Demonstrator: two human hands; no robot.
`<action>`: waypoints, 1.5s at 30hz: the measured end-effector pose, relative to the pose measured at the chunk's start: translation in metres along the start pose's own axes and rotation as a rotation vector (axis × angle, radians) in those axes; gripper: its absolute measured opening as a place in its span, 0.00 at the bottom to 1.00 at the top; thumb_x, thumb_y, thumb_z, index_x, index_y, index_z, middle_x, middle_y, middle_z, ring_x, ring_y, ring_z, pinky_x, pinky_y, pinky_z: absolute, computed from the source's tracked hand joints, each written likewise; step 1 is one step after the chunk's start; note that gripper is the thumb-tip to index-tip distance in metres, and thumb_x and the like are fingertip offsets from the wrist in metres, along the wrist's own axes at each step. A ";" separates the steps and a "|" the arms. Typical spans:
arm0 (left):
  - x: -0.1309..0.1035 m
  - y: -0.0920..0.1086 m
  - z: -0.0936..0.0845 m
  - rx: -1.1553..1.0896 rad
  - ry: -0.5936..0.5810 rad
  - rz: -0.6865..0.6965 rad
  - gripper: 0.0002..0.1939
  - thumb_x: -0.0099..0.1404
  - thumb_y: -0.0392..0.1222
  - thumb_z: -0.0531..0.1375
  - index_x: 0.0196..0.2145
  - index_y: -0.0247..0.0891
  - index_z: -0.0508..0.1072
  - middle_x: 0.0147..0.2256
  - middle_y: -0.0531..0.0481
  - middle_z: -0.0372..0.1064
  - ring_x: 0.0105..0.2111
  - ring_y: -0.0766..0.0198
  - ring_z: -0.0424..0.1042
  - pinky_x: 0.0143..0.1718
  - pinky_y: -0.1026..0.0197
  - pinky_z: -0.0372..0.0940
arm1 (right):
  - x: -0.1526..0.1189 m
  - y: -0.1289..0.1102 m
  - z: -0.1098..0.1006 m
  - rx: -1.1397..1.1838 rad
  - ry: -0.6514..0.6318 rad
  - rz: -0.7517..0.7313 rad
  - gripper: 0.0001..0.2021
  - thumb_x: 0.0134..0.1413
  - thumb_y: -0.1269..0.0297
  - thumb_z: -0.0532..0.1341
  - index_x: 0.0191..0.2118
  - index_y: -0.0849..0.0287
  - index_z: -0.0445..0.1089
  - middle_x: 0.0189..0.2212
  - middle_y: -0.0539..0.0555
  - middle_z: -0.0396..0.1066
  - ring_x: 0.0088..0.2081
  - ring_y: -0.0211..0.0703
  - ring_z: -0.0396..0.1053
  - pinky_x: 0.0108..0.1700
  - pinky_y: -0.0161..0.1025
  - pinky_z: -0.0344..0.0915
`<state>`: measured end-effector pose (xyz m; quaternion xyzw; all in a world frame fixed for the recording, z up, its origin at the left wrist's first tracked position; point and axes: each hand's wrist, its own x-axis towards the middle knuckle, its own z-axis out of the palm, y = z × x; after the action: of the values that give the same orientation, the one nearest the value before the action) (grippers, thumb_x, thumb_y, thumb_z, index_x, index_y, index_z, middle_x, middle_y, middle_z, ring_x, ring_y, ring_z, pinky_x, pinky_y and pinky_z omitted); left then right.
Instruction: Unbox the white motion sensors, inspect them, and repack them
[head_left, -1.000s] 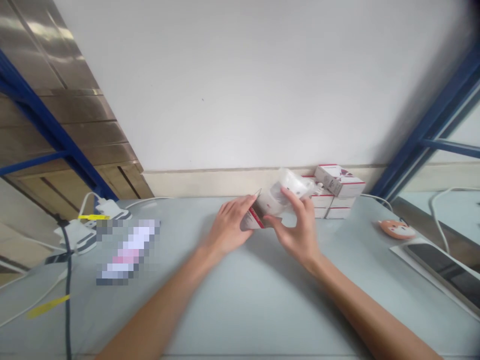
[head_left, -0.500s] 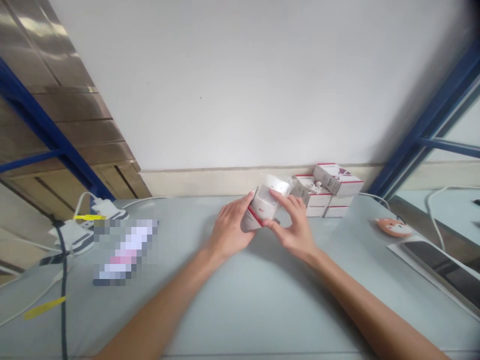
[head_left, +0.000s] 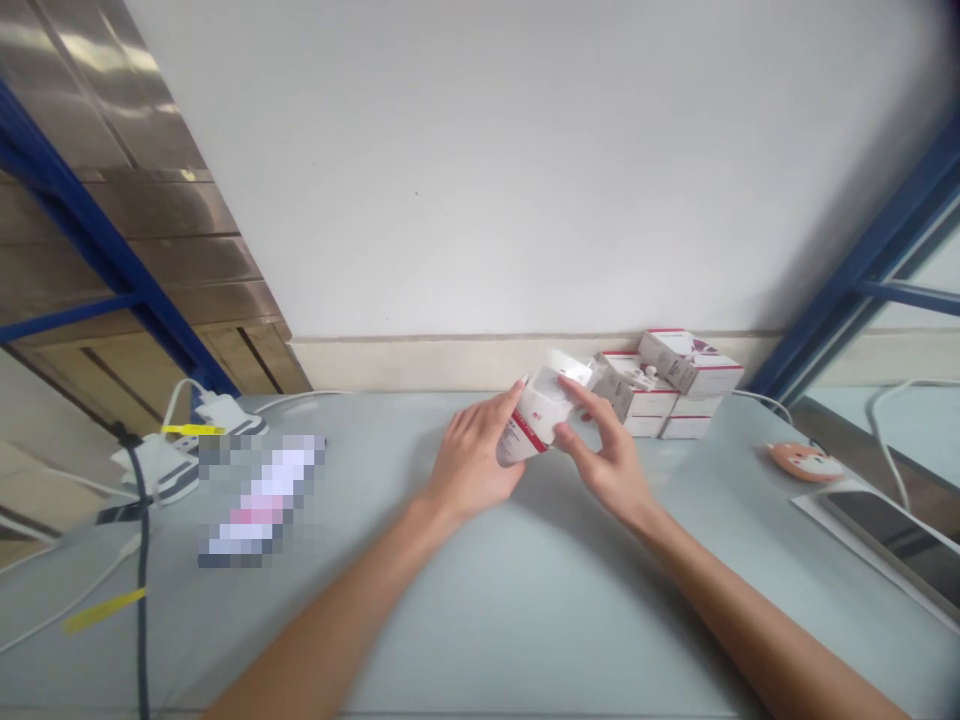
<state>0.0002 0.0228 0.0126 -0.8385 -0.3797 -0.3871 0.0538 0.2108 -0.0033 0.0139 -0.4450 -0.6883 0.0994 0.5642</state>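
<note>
My left hand [head_left: 478, 455] is wrapped round a small white box with a red band [head_left: 525, 441], tilted above the grey table. A white item in clear wrapping [head_left: 551, 395] is at the top of the box, partly inside or against it; which one is unclear. My right hand [head_left: 606, 450] grips this white item between thumb and fingers. Just behind and to the right of my right hand stands a stack of white and red boxes [head_left: 686, 362], with a small white object on one of the lower ones.
A pixelated phone-like object [head_left: 262, 495] lies on the table [head_left: 480, 620] at left, near chargers on a power strip [head_left: 176, 465] and a black cable [head_left: 142, 600]. At right are an orange animal-faced item [head_left: 804, 462] and a dark flat device [head_left: 892, 535].
The whole view has shifted slightly, so the scene sits further right. Both hands still hold the box and the wrapped item, with the box's printed side showing more.
</note>
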 end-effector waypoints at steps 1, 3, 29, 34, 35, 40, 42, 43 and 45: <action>0.000 0.000 -0.001 0.001 -0.003 0.007 0.54 0.61 0.34 0.66 0.76 0.51 0.43 0.64 0.44 0.69 0.59 0.48 0.73 0.60 0.47 0.66 | -0.001 -0.001 0.002 0.000 0.031 0.006 0.22 0.69 0.54 0.62 0.66 0.45 0.68 0.56 0.57 0.74 0.50 0.53 0.71 0.56 0.56 0.70; 0.001 -0.001 -0.003 0.018 -0.005 0.029 0.53 0.61 0.34 0.65 0.76 0.51 0.43 0.64 0.44 0.69 0.60 0.48 0.72 0.61 0.48 0.65 | -0.003 -0.001 0.007 0.022 0.079 0.009 0.29 0.66 0.55 0.65 0.70 0.46 0.62 0.60 0.59 0.71 0.49 0.53 0.72 0.54 0.55 0.71; -0.003 0.001 0.011 -0.168 0.044 -0.166 0.53 0.58 0.48 0.76 0.72 0.58 0.51 0.61 0.42 0.65 0.57 0.48 0.74 0.54 0.48 0.71 | 0.030 0.016 -0.039 -0.341 0.244 -0.060 0.14 0.70 0.61 0.58 0.57 0.52 0.73 0.51 0.60 0.72 0.55 0.56 0.68 0.58 0.56 0.66; -0.004 -0.003 0.007 -0.157 0.003 -0.088 0.47 0.62 0.52 0.73 0.70 0.57 0.52 0.59 0.41 0.59 0.53 0.49 0.73 0.51 0.48 0.72 | 0.034 0.060 -0.059 -0.773 0.202 0.023 0.16 0.68 0.61 0.59 0.58 0.53 0.75 0.60 0.59 0.74 0.67 0.68 0.57 0.64 0.68 0.55; -0.004 -0.003 0.006 -0.148 -0.004 -0.066 0.46 0.62 0.54 0.72 0.70 0.57 0.53 0.59 0.41 0.58 0.52 0.50 0.73 0.51 0.47 0.72 | 0.033 0.065 -0.060 -0.812 0.176 0.027 0.16 0.68 0.62 0.58 0.58 0.52 0.75 0.60 0.58 0.74 0.69 0.68 0.55 0.65 0.68 0.53; -0.002 -0.001 0.002 -0.113 -0.011 0.039 0.40 0.65 0.60 0.69 0.67 0.56 0.56 0.56 0.43 0.56 0.51 0.51 0.71 0.50 0.45 0.73 | 0.030 0.070 -0.062 -0.885 0.151 0.029 0.14 0.69 0.62 0.57 0.53 0.52 0.76 0.57 0.54 0.78 0.72 0.63 0.53 0.68 0.64 0.46; -0.001 0.001 -0.001 -0.106 -0.032 0.038 0.39 0.66 0.60 0.67 0.67 0.55 0.56 0.56 0.42 0.56 0.51 0.50 0.71 0.49 0.46 0.73 | 0.032 0.069 -0.063 -0.865 0.172 0.023 0.12 0.70 0.63 0.57 0.49 0.52 0.77 0.53 0.54 0.81 0.70 0.61 0.57 0.67 0.62 0.46; 0.000 0.002 -0.003 -0.102 -0.046 0.035 0.38 0.68 0.59 0.66 0.68 0.55 0.55 0.56 0.42 0.56 0.51 0.50 0.71 0.49 0.46 0.73 | 0.033 0.069 -0.063 -0.847 0.191 0.021 0.11 0.70 0.63 0.57 0.48 0.52 0.78 0.51 0.55 0.81 0.68 0.60 0.60 0.67 0.62 0.47; 0.002 0.003 -0.006 -0.099 -0.068 0.036 0.35 0.70 0.58 0.64 0.68 0.54 0.55 0.57 0.41 0.57 0.51 0.50 0.71 0.49 0.46 0.72 | 0.036 0.066 -0.064 -0.793 0.251 0.007 0.09 0.69 0.62 0.59 0.46 0.52 0.78 0.48 0.55 0.82 0.64 0.60 0.65 0.66 0.63 0.50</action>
<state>-0.0005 0.0199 0.0187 -0.8595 -0.3464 -0.3757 0.0063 0.3006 0.0375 0.0184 -0.6387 -0.5976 -0.2268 0.4283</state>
